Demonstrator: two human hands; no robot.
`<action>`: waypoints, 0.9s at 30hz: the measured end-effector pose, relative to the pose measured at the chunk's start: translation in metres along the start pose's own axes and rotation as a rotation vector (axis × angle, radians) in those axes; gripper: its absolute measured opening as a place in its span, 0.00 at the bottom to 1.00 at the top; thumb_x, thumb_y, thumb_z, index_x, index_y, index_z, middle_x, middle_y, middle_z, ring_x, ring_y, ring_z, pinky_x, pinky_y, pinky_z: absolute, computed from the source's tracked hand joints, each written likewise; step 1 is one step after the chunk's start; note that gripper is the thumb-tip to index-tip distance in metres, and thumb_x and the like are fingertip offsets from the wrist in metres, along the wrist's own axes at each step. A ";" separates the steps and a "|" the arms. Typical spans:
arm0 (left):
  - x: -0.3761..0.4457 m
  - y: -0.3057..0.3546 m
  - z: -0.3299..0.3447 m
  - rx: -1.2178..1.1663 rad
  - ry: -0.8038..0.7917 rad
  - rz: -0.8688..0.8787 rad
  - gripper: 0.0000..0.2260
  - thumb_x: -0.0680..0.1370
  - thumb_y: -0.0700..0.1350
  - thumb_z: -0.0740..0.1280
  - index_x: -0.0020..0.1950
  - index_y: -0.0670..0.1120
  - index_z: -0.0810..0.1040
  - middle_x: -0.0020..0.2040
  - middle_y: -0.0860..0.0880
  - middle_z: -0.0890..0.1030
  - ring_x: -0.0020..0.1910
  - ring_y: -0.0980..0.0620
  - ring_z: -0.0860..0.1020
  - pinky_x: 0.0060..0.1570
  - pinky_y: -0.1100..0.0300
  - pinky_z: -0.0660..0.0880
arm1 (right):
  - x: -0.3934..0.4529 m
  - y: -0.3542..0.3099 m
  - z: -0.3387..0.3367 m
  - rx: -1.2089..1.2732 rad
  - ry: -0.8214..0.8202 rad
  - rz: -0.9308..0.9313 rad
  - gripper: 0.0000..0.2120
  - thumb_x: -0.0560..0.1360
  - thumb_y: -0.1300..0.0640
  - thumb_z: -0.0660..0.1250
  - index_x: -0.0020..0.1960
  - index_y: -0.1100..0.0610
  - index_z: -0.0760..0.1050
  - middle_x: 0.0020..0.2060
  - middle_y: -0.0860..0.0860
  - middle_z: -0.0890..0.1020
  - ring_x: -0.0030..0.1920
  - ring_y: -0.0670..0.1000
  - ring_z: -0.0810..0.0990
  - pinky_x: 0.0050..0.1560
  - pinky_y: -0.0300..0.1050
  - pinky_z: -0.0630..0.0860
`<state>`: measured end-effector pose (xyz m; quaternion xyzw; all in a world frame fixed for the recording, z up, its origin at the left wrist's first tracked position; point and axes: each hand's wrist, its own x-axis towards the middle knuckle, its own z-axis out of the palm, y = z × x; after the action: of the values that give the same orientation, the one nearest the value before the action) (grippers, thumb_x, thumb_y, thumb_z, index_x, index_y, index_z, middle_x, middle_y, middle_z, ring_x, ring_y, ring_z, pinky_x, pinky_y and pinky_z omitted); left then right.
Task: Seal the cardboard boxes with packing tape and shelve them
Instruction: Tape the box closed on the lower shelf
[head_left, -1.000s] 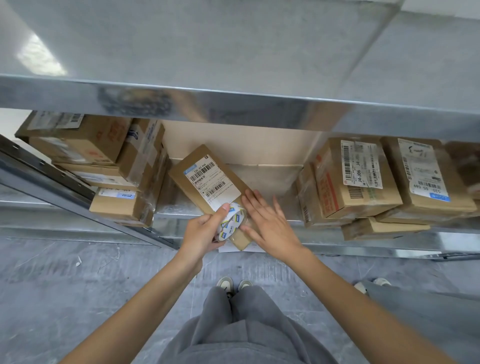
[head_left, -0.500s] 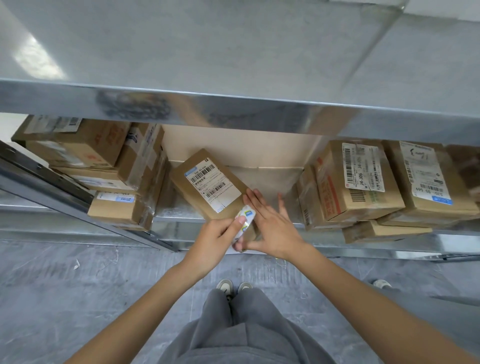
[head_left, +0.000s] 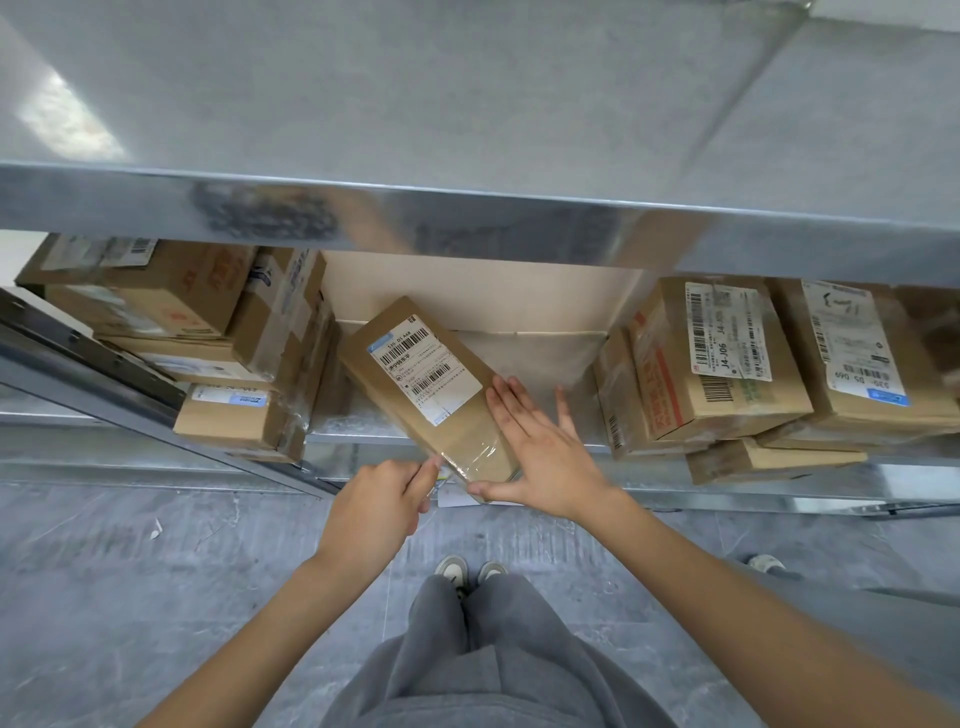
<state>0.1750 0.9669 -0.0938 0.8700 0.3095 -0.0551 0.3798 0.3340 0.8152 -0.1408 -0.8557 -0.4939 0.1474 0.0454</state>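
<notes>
A flat cardboard box (head_left: 415, 384) with a white shipping label lies at an angle on the lower metal shelf (head_left: 363, 439), its near end sticking out over the shelf edge. Clear packing tape (head_left: 475, 457) covers that near end. My right hand (head_left: 540, 452) lies flat on the box's near end, fingers straight and thumb along the edge. My left hand (head_left: 379, 506) is curled around the tape roll just left of the box's near corner; the roll is almost wholly hidden inside the hand.
Stacked cardboard boxes (head_left: 197, 332) fill the shelf's left side and more boxes (head_left: 737, 364) its right side, with a gap between them behind the angled box. An upper shelf (head_left: 467, 223) overhangs. Grey floor, my legs and shoes (head_left: 470, 569) lie below.
My left hand with the tape roll has moved down and left off the box's near end, leaving clear tape over it. My right hand stays flat on the box.
</notes>
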 end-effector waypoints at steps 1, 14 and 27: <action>0.000 -0.003 0.002 0.001 -0.008 -0.009 0.25 0.82 0.57 0.58 0.28 0.46 0.72 0.22 0.48 0.74 0.25 0.50 0.75 0.36 0.53 0.75 | 0.000 0.000 0.000 0.001 0.001 0.001 0.54 0.68 0.22 0.54 0.79 0.55 0.38 0.78 0.48 0.38 0.76 0.43 0.33 0.73 0.64 0.31; 0.000 -0.017 0.016 -0.218 -0.068 -0.039 0.25 0.83 0.56 0.57 0.32 0.42 0.72 0.21 0.51 0.74 0.23 0.53 0.73 0.31 0.61 0.72 | -0.010 -0.019 0.017 -0.098 0.155 -0.052 0.41 0.77 0.34 0.51 0.79 0.62 0.50 0.79 0.55 0.52 0.79 0.51 0.47 0.75 0.62 0.43; 0.002 -0.028 0.024 -0.268 -0.057 -0.017 0.23 0.83 0.55 0.58 0.31 0.45 0.73 0.23 0.48 0.76 0.25 0.55 0.75 0.38 0.62 0.73 | -0.011 -0.049 0.045 -0.134 0.302 -0.093 0.26 0.77 0.56 0.54 0.74 0.61 0.65 0.74 0.56 0.67 0.74 0.54 0.65 0.71 0.54 0.66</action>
<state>0.1638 0.9660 -0.1295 0.8069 0.3103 -0.0410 0.5009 0.2746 0.8277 -0.1704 -0.8454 -0.5294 -0.0182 0.0686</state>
